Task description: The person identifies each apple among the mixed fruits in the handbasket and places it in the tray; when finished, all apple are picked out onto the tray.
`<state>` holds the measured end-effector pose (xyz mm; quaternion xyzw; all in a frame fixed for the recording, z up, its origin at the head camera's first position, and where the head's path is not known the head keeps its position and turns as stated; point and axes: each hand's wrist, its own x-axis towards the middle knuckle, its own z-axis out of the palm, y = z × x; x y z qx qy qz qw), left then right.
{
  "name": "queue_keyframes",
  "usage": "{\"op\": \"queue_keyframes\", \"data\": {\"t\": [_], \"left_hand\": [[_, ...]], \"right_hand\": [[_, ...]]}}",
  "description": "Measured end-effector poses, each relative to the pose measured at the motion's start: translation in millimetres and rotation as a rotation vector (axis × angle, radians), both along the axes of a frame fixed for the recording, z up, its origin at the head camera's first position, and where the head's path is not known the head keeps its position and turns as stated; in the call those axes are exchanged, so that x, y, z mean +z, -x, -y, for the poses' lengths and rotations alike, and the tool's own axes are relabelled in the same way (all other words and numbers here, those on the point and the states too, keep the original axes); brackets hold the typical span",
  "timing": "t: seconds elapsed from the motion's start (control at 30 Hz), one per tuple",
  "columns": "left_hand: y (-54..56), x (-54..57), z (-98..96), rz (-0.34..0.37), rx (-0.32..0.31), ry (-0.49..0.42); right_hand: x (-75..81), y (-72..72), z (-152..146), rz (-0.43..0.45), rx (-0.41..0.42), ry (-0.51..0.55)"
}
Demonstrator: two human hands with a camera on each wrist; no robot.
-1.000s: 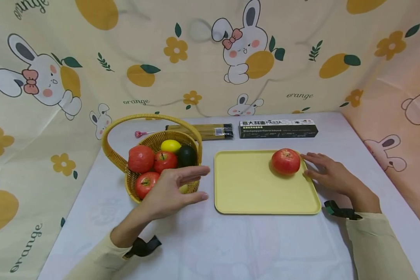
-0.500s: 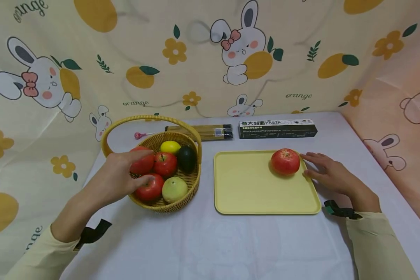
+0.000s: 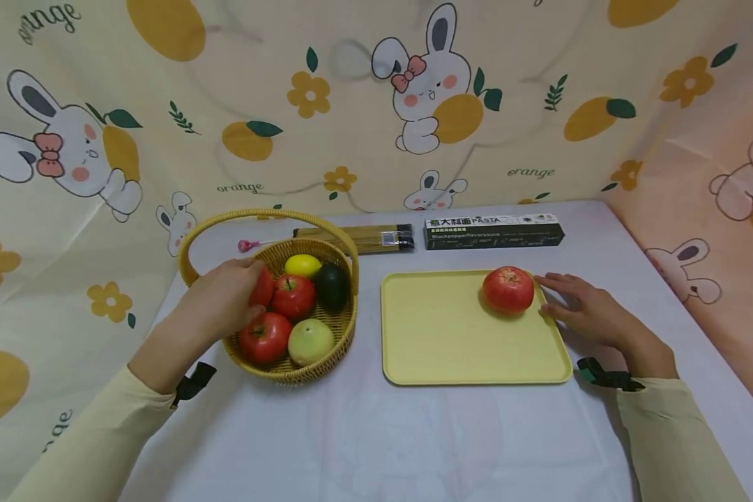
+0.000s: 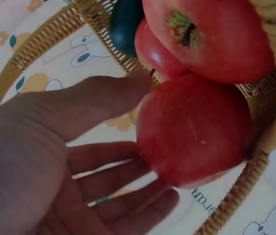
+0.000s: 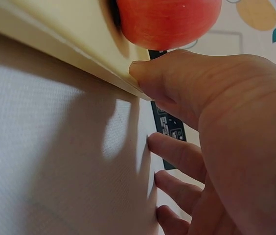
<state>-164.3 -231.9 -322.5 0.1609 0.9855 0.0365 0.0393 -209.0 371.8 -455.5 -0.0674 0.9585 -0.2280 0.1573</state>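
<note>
My left hand reaches into the left side of a woven basket. Thumb and fingers close round a red apple there, fingertips at its sides; in the head view the hand covers part of it. Other fruit lies in the basket: two more red apples, a lemon, a dark green avocado and a pale green round fruit. At the right, my right hand has its fingers extended, thumb at the edge of a yellow tray. A red apple sits on this tray near its back right corner.
Behind the tray stands a black and white pasta box. A flat pack of noodles lies behind the basket, beside a small pink-ended stick. The basket's tall handle arches over the fruit. A patterned cloth hangs behind.
My left hand has moved left from in front of the basket, then in over its left side, and its fingers have closed in on the apple there. The right hand stays at the tray.
</note>
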Motion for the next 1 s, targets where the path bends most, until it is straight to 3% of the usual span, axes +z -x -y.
{"op": "queue_keyframes", "data": {"t": [0.23,0.5,0.67,0.83,1.0], "left_hand": [[11.9,-13.8,-0.4,-0.068,-0.011,0.076],[10.7,-17.6,-5.0,-0.124,-0.018,0.147],[1.3,-9.8,-0.8,-0.123,0.005,0.102],[-17.9,2.7,-4.7,-0.116,0.033,0.052],[-37.0,11.9,-13.5,-0.086,0.042,-0.122]], "right_hand": [[-1.3,-1.2,0.2,-0.010,0.006,0.003],[1.5,-2.7,1.1,-0.020,0.015,0.001],[1.2,-1.4,1.4,-0.022,0.020,-0.013],[1.0,0.2,0.9,-0.023,0.022,-0.013],[0.7,0.2,0.9,-0.017,0.016,-0.007]]}}
